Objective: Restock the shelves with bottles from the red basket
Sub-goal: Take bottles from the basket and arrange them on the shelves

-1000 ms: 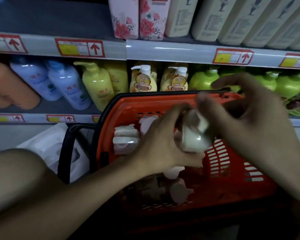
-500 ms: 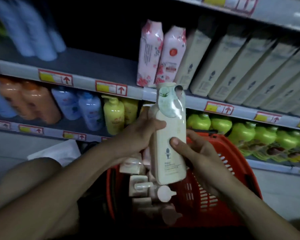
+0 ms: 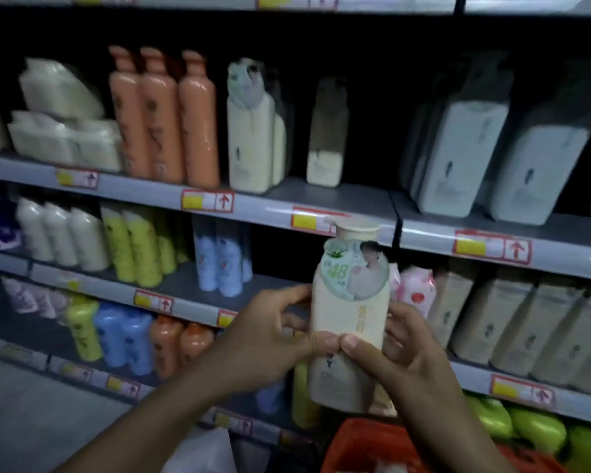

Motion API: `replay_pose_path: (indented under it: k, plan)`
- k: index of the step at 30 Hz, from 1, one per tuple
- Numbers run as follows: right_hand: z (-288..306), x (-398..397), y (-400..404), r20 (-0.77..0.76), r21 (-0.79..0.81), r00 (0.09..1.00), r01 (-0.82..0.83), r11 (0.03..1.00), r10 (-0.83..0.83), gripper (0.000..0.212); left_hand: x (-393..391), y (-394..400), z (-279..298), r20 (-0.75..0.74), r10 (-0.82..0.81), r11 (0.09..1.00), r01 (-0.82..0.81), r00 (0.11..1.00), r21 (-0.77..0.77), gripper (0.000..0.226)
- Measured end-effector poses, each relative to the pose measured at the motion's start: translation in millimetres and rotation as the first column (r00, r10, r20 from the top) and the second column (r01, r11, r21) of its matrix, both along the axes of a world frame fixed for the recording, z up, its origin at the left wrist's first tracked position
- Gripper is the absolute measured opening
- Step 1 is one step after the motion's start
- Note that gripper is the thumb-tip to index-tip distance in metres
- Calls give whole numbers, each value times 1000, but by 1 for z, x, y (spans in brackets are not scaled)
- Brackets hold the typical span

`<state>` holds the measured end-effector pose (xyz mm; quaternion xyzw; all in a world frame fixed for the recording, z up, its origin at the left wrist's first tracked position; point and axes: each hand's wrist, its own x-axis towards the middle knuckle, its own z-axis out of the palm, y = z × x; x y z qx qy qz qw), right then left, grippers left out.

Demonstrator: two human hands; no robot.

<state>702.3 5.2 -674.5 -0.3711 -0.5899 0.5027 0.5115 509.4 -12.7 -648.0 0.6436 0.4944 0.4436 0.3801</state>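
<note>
Head view: your left hand (image 3: 263,339) and right hand (image 3: 403,353) both clasp the cream shampoo bottle (image 3: 350,322) upright above the red basket (image 3: 372,445), label facing you, presumably for matching to shelf stock.

Grey shelves (image 3: 338,199) carry upright orange bottles (image 3: 164,114), cream bottles (image 3: 249,138) and yellow bottles (image 3: 137,247)

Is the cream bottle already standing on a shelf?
No, both the left hand and right hand hold the cream bottle up in front of the shelves.
</note>
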Motion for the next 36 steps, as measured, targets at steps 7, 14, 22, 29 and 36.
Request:
replay_pose_path:
  k: [7, 14, 22, 29, 36]
  plan:
    - [105, -47, 74, 68, 395, 997, -6, 919, -23, 51, -36, 66, 92, -6, 159, 927, -148, 987, 345, 50]
    - [150, -76, 189, 159, 485, 977, 49, 873, -143, 43, -54, 181, 133, -10, 246, 915, -229, 969, 334, 49]
    - [132, -82, 232, 250, 319, 937, 156, 935, -242, 59, -44, 223, 108, 18, 400, 876, -388, 916, 288, 59]
    - [113, -95, 218, 315, 407, 848, 285, 868, -426, 45, -40, 221, 87, 17, 489, 811, -462, 872, 360, 56]
    - [113, -104, 225, 321, 374, 822, 347, 860, -471, 42, -37, 224, 88, 25, 490, 812, -467, 871, 349, 53]
